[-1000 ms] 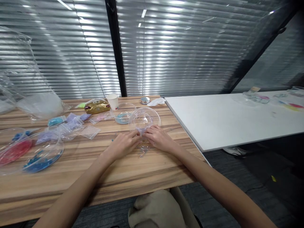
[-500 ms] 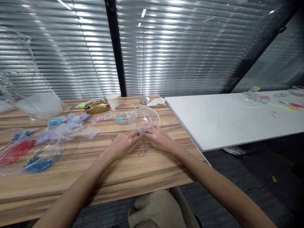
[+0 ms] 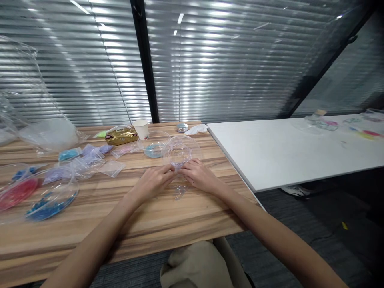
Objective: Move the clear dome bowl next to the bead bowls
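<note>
My left hand [image 3: 153,182] and my right hand [image 3: 198,176] meet fingertip to fingertip on the wooden table [image 3: 186,216], at the near rim of a clear plastic bowl [image 3: 181,150]. Between the fingers is a small clear plastic bag [image 3: 179,173] with pale beads; how firmly each hand grips it is hard to see. A few small clear pieces [image 3: 179,193] lie on the wood just below the hands.
A second clear bowl with light blue beads [image 3: 153,149], a paper cup [image 3: 141,129] and a gold packet [image 3: 120,136] stand behind. Several small bead bags [image 3: 87,162] and bowls of blue [image 3: 48,202] and red beads [image 3: 15,192] lie left. A white table [image 3: 288,148] adjoins on the right.
The view has shifted slightly; both hands stay at the bowl's near rim with only small finger movements.
</note>
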A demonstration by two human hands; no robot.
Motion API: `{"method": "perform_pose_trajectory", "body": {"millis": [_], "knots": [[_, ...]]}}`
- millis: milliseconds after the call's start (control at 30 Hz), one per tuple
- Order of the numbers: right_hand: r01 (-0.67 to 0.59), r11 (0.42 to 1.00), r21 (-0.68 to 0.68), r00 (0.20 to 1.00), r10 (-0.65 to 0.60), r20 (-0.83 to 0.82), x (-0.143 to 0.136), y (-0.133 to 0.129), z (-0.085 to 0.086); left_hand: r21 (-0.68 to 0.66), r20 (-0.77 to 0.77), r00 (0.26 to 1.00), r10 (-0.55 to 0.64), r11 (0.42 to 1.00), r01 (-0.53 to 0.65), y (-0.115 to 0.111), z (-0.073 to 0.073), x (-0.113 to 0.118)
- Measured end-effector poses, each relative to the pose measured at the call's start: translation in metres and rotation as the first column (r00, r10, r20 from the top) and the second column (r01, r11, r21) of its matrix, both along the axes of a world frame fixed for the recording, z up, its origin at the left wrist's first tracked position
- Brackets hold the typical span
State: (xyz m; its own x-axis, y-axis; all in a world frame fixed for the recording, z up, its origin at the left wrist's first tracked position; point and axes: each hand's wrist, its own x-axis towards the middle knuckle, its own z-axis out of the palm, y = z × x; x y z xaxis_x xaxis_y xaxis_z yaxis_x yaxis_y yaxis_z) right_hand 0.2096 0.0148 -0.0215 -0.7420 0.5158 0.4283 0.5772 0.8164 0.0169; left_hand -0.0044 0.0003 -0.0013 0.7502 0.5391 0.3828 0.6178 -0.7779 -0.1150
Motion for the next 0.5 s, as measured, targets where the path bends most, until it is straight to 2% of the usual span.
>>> {"method": "perform_pose_trajectory", "body": {"millis": [133, 267, 367, 500], "knots": [[-0.009, 1.000, 0.018, 1.000, 0.009, -0.018, 0.000, 0.000, -0.002, -0.067, 0.203, 0.977, -0.063, 0.995, 0.078, 0.002, 0.000, -0.001], [-0.026, 1.000, 0.004, 0.999, 0.026, -0.026, 0.000, 0.001, -0.003, -0.084, 0.463, 0.882, -0.082, 0.987, 0.136, 0.003, 0.005, 0.000], [-0.020, 1.000, -0.014, 0.999, 0.019, -0.033, -0.001, 0.001, -0.003, -0.077, 0.565, 0.825, -0.023, 0.994, 0.080, 0.001, 0.011, 0.000], [-0.009, 1.000, -0.026, 0.999, 0.008, -0.032, -0.001, -0.001, -0.002, -0.122, 0.627, 0.770, 0.118, 0.991, -0.053, 0.001, 0.013, -0.002]]}}
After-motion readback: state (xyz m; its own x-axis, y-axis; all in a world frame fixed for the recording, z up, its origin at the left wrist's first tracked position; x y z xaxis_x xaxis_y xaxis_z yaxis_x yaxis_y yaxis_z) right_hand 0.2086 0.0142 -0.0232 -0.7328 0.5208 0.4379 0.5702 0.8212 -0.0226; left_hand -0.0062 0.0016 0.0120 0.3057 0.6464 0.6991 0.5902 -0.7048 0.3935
